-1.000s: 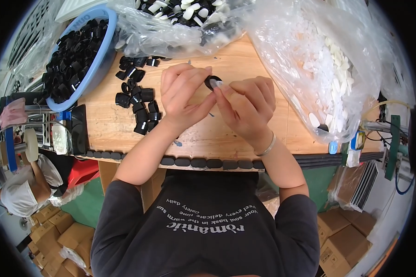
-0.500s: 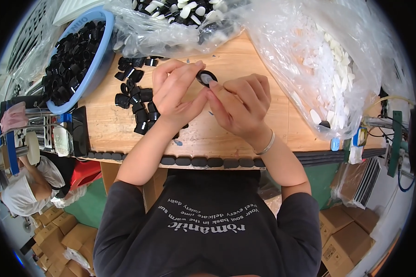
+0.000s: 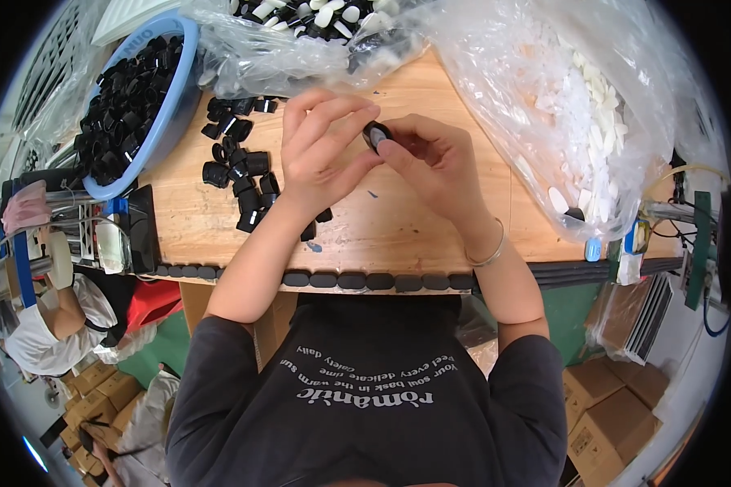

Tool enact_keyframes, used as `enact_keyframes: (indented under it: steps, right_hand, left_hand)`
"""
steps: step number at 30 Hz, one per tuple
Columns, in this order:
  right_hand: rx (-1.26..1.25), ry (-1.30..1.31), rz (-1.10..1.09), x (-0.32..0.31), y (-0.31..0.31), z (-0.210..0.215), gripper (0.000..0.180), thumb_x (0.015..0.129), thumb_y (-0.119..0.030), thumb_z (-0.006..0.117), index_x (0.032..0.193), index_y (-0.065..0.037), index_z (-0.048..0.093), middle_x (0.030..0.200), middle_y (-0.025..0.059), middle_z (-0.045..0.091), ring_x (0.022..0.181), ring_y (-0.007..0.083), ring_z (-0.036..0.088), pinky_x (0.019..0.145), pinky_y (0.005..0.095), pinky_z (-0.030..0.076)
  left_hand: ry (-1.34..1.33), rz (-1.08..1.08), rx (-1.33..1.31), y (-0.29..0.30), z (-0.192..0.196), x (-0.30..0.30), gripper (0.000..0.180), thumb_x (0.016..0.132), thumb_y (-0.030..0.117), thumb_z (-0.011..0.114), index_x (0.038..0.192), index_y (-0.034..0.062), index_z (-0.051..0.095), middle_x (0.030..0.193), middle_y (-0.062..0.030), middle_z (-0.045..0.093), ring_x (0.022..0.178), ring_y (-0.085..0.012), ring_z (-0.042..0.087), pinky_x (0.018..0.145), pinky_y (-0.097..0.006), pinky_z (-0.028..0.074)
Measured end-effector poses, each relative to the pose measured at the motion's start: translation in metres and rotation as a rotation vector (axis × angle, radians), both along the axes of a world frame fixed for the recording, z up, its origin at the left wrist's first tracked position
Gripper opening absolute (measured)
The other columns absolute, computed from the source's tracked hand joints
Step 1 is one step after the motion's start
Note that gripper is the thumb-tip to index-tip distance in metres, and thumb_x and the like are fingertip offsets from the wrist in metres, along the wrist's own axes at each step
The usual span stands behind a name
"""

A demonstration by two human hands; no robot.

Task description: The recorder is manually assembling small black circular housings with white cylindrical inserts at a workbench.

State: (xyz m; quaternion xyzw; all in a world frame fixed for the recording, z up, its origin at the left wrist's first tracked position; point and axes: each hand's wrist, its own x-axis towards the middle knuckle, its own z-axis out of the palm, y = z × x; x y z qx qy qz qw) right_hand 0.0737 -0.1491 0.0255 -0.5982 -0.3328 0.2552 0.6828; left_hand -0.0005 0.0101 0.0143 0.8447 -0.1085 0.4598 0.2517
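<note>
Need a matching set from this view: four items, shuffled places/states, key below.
1. Blue basin
2. Small oval piece
3. Rightmost bag
4. Loose black pieces

A. Clear plastic, mostly white pieces inside
B. On the wooden table, left of the left hand
C. At the left, heaped with black parts
D. In the right hand

Pairs: 1-C, 2-D, 3-A, 4-B
</note>
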Motion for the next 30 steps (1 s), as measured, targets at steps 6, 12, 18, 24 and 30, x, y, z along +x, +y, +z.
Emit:
enact_keyframes:
  steps: [6,12,18,24,30]
  right_hand:
    - [-0.004,0.154,0.013,0.0,0.002,0.0,0.017,0.086,-0.004,0.064,0.102,0.002,0.064,0.089,0.0032,0.066,0.077,0.006,0.058,0.064,0.0196,0.046]
    - [-0.005,0.195,-0.019,-0.004,0.004,-0.001,0.017,0.086,-0.007,0.065,0.101,0.0,0.065,0.087,0.0016,0.066,0.074,0.0039,0.056,0.062,0.0182,0.043]
    - [0.003,0.249,-0.024,-0.003,0.004,0.001,0.016,0.087,-0.006,0.065,0.101,0.001,0.064,0.087,0.0018,0.065,0.075,0.0041,0.057,0.064,0.0179,0.044]
    - [0.022,0.256,-0.025,-0.004,0.008,-0.005,0.015,0.087,-0.002,0.063,0.101,0.003,0.063,0.089,0.0035,0.065,0.081,0.0065,0.06,0.073,0.0197,0.048]
    - [0.048,0.261,-0.043,-0.005,0.011,-0.005,0.012,0.087,-0.001,0.062,0.099,0.003,0.062,0.089,0.0035,0.064,0.081,0.0071,0.06,0.075,0.02,0.049]
  left_hand:
    - [0.017,0.005,-0.006,0.001,-0.003,0.001,0.051,0.052,0.016,0.08,0.101,0.0057,0.069,0.101,-0.0037,0.066,0.092,-0.0261,0.051,0.081,-0.035,0.042]
    - [0.009,0.011,0.0,0.0,-0.005,0.002,0.05,0.053,0.016,0.08,0.1,0.0055,0.069,0.1,-0.0033,0.066,0.091,-0.0253,0.052,0.081,-0.035,0.041]
    - [0.026,0.041,0.026,0.0,-0.006,0.001,0.05,0.053,0.019,0.08,0.1,0.0056,0.069,0.1,-0.0031,0.066,0.091,-0.0253,0.052,0.082,-0.035,0.041]
    - [0.011,0.038,-0.002,-0.002,-0.006,0.001,0.05,0.053,0.019,0.08,0.1,0.0062,0.069,0.1,-0.0025,0.066,0.09,-0.025,0.053,0.08,-0.035,0.041]
    - [0.025,0.044,0.011,-0.002,-0.006,0.001,0.049,0.052,0.018,0.079,0.099,0.0066,0.07,0.098,-0.0017,0.066,0.089,-0.0233,0.054,0.08,-0.034,0.04]
